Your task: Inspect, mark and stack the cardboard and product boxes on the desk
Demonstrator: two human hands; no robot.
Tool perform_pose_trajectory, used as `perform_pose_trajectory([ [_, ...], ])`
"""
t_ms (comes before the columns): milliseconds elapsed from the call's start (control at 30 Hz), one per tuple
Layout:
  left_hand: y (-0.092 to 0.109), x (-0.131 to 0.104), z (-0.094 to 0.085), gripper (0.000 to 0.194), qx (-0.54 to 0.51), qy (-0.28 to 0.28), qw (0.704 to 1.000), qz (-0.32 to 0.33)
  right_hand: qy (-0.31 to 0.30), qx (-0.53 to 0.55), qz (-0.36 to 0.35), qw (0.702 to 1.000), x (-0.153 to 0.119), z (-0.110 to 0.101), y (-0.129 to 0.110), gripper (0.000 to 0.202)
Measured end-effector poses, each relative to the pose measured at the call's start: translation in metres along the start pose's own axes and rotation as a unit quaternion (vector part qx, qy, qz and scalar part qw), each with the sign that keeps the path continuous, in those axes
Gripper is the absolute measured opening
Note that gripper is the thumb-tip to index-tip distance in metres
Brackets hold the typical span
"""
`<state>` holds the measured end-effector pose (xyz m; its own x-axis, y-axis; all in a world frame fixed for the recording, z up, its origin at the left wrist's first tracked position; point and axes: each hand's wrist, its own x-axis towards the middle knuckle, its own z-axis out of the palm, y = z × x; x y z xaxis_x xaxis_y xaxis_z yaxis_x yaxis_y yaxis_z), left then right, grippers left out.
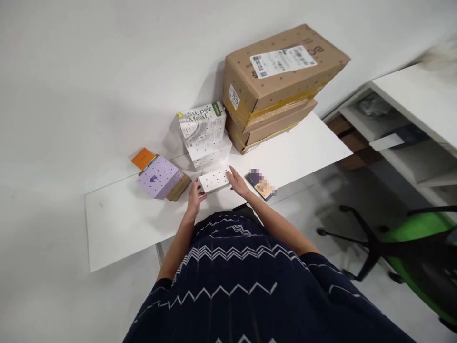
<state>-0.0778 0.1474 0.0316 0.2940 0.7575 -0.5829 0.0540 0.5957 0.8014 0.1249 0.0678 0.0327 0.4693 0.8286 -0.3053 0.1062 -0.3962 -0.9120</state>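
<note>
A small flat white box (215, 180) with dark dots lies level in front of me, near the table's front edge. The fingers of my left hand (194, 197) grip its left end. On the opposite end, my right hand (237, 181) is closed around the corner, thumb and fingers along the side. Whether the box rests on the table or is slightly lifted, I cannot tell. Just behind it stand white dotted boxes, the upper one a "Super Meal" box (203, 125). To the right of my right hand is a phone (262, 186), partly blurred.
A lilac dotted box (159, 177) sits on brown cardboard at left, beside an orange packet (143, 158). Large taped cartons (278, 71) are stacked at the back right. The white table (117, 221) runs along the wall. A shelf unit (410, 95) and green chair (417, 228) stand right.
</note>
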Motion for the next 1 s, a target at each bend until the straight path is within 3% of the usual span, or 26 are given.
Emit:
perform_pose_trajectory([
  [133,-0.008,0.008,-0.009,0.076,-0.034,0.021,0.995,-0.088,0.014,-0.019,0.005,1.0,-0.004,0.0,-0.004,0.072],
  [333,-0.013,0.019,0.0,0.079,-0.129,0.001,0.957,-0.259,0.011,-0.015,0.004,1.0,-0.005,-0.001,-0.009,0.072],
  [467,-0.013,0.025,0.002,0.084,-0.171,-0.027,0.939,-0.296,-0.015,0.009,0.011,1.0,-0.013,-0.005,-0.007,0.071],
  [600,-0.014,0.025,0.001,0.075,-0.155,-0.081,0.942,-0.285,-0.058,0.068,0.038,0.995,-0.038,-0.018,0.006,0.063],
  [733,-0.015,0.013,0.002,0.069,-0.085,-0.075,0.97,-0.214,-0.07,0.169,0.092,0.979,-0.063,-0.023,0.025,0.055],
  [867,-0.004,-0.002,0.003,0.086,-0.094,-0.091,0.987,-0.09,-0.039,0.239,0.145,0.959,-0.068,-0.021,0.026,0.06],
  [1000,0.014,-0.013,0.003,0.104,-0.067,-0.108,0.992,-0.016,-0.087,0.295,0.138,0.941,-0.069,-0.026,0.013,0.078],
])
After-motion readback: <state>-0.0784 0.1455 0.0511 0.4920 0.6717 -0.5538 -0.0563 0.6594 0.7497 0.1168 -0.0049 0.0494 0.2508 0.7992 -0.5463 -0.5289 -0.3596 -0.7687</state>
